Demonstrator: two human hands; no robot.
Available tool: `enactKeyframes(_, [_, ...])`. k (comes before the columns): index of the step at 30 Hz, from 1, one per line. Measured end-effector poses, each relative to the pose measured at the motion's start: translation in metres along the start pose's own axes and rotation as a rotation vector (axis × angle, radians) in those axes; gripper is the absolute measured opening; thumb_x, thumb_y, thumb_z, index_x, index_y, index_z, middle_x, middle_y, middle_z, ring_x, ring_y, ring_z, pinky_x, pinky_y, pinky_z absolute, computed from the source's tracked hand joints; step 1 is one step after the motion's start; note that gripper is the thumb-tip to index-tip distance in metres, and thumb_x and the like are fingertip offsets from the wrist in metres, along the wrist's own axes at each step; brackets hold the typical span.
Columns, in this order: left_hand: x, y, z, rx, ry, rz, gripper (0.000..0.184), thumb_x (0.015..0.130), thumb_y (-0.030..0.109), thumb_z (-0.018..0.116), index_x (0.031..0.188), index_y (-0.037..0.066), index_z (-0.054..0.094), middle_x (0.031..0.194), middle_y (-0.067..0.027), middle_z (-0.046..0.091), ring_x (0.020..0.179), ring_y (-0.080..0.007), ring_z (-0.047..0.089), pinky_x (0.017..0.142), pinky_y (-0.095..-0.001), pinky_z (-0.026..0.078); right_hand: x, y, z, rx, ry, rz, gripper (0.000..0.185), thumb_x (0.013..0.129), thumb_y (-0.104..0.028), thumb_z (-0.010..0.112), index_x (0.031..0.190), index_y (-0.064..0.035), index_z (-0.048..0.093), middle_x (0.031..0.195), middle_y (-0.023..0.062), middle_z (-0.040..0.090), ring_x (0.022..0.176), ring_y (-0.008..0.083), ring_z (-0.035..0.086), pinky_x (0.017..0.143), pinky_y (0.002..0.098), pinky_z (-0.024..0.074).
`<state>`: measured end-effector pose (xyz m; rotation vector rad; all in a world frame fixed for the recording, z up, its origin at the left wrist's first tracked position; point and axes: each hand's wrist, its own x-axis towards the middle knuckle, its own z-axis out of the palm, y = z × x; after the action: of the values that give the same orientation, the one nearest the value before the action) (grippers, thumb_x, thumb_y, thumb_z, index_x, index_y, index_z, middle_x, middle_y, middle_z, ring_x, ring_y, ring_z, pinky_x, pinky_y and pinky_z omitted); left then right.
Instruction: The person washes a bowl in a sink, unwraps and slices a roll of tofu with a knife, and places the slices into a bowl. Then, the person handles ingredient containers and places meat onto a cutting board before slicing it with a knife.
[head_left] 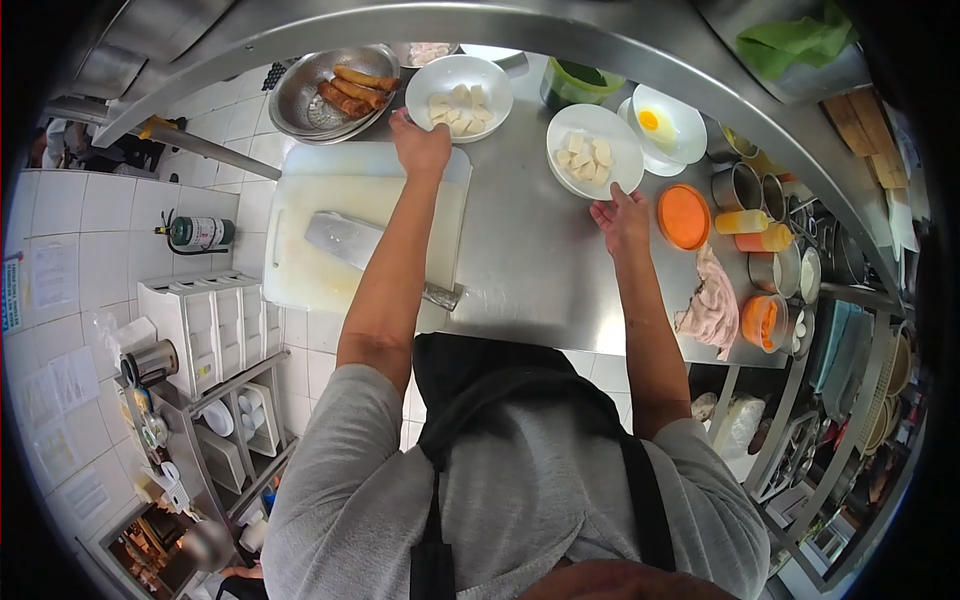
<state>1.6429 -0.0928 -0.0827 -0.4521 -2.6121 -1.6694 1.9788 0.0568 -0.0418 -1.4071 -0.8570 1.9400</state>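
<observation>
My left hand (420, 148) is at the lower left rim of a white bowl (482, 75) and grips it. Pale cut chunks (460, 112) lie inside that bowl. On the right, my right hand (624, 220) pinches the near rim of another white bowl (622, 150), with similar pale chunks (586, 158) in it. This second bowl seems to sit on another dish. Beneath my left forearm, a cleaver (345, 238) rests on the white cutting board (290, 245).
A metal bowl (290, 92) holds browned rolls. Behind the right bowl stand a green container (580, 85) and a bowl with a raw egg (680, 125). An orange lid (684, 217), a pink cloth (712, 300) and sauce bottles (742, 222) line the right side. A metal shelf edge (480, 22) arches overhead.
</observation>
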Motion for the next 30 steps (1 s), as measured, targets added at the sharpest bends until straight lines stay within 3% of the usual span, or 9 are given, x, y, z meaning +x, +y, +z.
enactKeyframes(2, [-0.005, 0.011, 0.004, -0.087, -0.075, -0.071, 0.074, 0.074, 0.013, 0.076, 0.138, -0.005, 0.044, 0.132, -0.0264, 0.054, 0.121, -0.0404, 0.057, 0.108, -0.0447, 0.046, 0.000, 0.002, 0.001, 0.004, 0.022, -0.005, 0.057, 0.099, -0.017, 0.072, 0.144, -0.0054, 0.037, 0.120, 0.0161, 0.059, 0.091, 0.0255, 0.063, 0.081, 0.0415, 0.0585])
enactKeyframes(10, [-0.039, 0.043, 0.021, -0.197, -0.178, -0.154, 0.078, 0.075, 0.018, 0.081, 0.139, -0.004, 0.043, 0.130, -0.0246, 0.056, 0.122, -0.0350, 0.058, 0.103, -0.0425, 0.049, -0.016, -0.008, 0.000, 0.046, 0.063, -0.044, 0.048, 0.101, -0.021, 0.070, 0.137, -0.0022, 0.045, 0.114, 0.0127, 0.062, 0.092, 0.0237, 0.066, 0.081, 0.0389, 0.0587])
enactKeyframes(12, [-0.044, 0.040, 0.014, -0.291, -0.261, -0.166, 0.079, 0.076, 0.020, 0.083, 0.139, -0.005, 0.044, 0.130, -0.0241, 0.056, 0.122, -0.0330, 0.058, 0.100, -0.0416, 0.051, -0.029, -0.018, -0.028, -0.227, 0.015, -0.136, 0.039, 0.100, -0.024, 0.071, 0.128, -0.0006, 0.057, 0.110, 0.0110, 0.067, 0.096, 0.0230, 0.069, 0.084, 0.0382, 0.0576])
enactKeyframes(14, [-0.054, 0.041, -0.024, -0.236, -0.380, -0.048, 0.069, 0.082, 0.021, 0.083, 0.138, -0.003, 0.050, 0.129, -0.0176, 0.061, 0.115, -0.0274, 0.064, 0.092, -0.0365, 0.054, -0.029, -0.033, -0.095, -0.938, 0.066, -0.649, 0.033, 0.098, -0.026, 0.074, 0.118, -0.0004, 0.068, 0.108, 0.0115, 0.072, 0.100, 0.0226, 0.071, 0.089, 0.0381, 0.0561])
enactKeyframes(16, [-0.070, 0.056, -0.078, -0.238, -0.577, -0.106, 0.061, 0.086, 0.019, 0.080, 0.137, -0.001, 0.053, 0.128, -0.0138, 0.063, 0.110, -0.0236, 0.065, 0.091, -0.0345, 0.054, -0.025, -0.047, -0.181, -1.161, 0.223, -0.824, 0.036, 0.093, -0.024, 0.077, 0.120, -0.0014, 0.071, 0.115, 0.0204, 0.073, 0.110, 0.0327, 0.070, 0.096, 0.0404, 0.0535])
enactKeyframes(19, [-0.110, 0.065, -0.156, -0.424, -1.076, -0.315, 0.046, 0.096, 0.015, 0.073, 0.138, 0.004, 0.057, 0.125, -0.0050, 0.067, 0.097, -0.0144, 0.067, 0.088, -0.0308, 0.054, -0.056, -0.059, -0.260, -1.783, 0.476, -0.648, 0.064, 0.097, -0.050, 0.064, 0.146, -0.0108, 0.055, 0.135, 0.0243, 0.064, 0.129, 0.0434, 0.057, 0.109, 0.0520, 0.0451])
enactKeyframes(21, [-0.138, 0.064, -0.188, -0.444, -1.139, -0.325, 0.047, 0.097, 0.015, 0.073, 0.139, 0.004, 0.057, 0.125, -0.0054, 0.067, 0.099, -0.0134, 0.066, 0.089, -0.0307, 0.053, -0.053, -0.010, -0.311, -1.892, 0.629, -0.534, 0.056, 0.099, -0.047, 0.062, 0.145, -0.0155, 0.057, 0.135, 0.0238, 0.063, 0.128, 0.0441, 0.058, 0.107, 0.0545, 0.0454])
enactKeyframes(24, [-0.160, 0.065, -0.203, -0.427, -1.184, -0.320, 0.047, 0.097, 0.016, 0.072, 0.140, 0.005, 0.057, 0.125, -0.0061, 0.068, 0.104, -0.0130, 0.066, 0.091, -0.0308, 0.052, -0.080, 0.036, -0.274, -1.722, 0.413, -0.654, 0.045, 0.101, -0.035, 0.063, 0.125, 0.0028, 0.064, 0.116, 0.0293, 0.071, 0.107, 0.0467, 0.069, 0.088, 0.0510, 0.0555])
enactKeyframes(30, [-0.194, 0.064, -0.179, -0.268, -1.238, -0.154, 0.044, 0.097, 0.013, 0.070, 0.138, 0.004, 0.059, 0.131, -0.0074, 0.067, 0.109, -0.0165, 0.067, 0.093, -0.0327, 0.053, -0.159, 0.006, -0.068, -1.119, -0.092, -0.476, 0.028, 0.102, -0.025, 0.063, 0.115, 0.0002, 0.067, 0.112, 0.0265, 0.069, 0.107, 0.0409, 0.066, 0.091, 0.0457, 0.0523])
